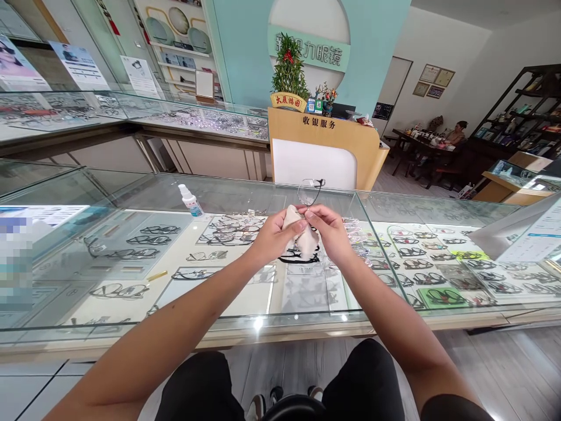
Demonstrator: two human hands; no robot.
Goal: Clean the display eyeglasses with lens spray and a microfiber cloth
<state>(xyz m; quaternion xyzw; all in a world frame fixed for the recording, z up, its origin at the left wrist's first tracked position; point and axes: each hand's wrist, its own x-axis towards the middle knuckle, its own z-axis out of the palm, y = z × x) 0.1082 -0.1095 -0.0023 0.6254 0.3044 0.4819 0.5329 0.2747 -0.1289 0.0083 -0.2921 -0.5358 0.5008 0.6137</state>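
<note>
Glass counter: that big see-through case (pixel 280 332) runs right across in front of you, front edge just past your knees.
Pay desk: the wooden one (pixel 313 161) is well past the counter's back edge, pretty much straight ahead.
Display pairs: loads of them (pixel 409 252) laid out in rows below the glass top, running off toward both ends.
Left hand: yours (pixel 280 231) is over the middle of the counter, thumb and fingers pinched on the cloth.
Right hand: this one (pixel 329 229) is right beside it, thumb bent in, fingertips closed around the glasses and the cloth edge.
Cloth: pale and bunched up (pixel 308 243), sandwiched between your hands, with a loose corner hanging toward the front edge.
Glasses: one lens (pixel 310 192) pokes out past your fingertips toward the back edge. Long axis looks roughly near-to-far, can't tell the exact tilt. Right fingertips look closer to that bare lens; the other end is tucked in by the cloth, mostly hidden.
Spray bottle: white one (pixel 191 203), near the back edge, off to your left, well apart from your hands.
</note>
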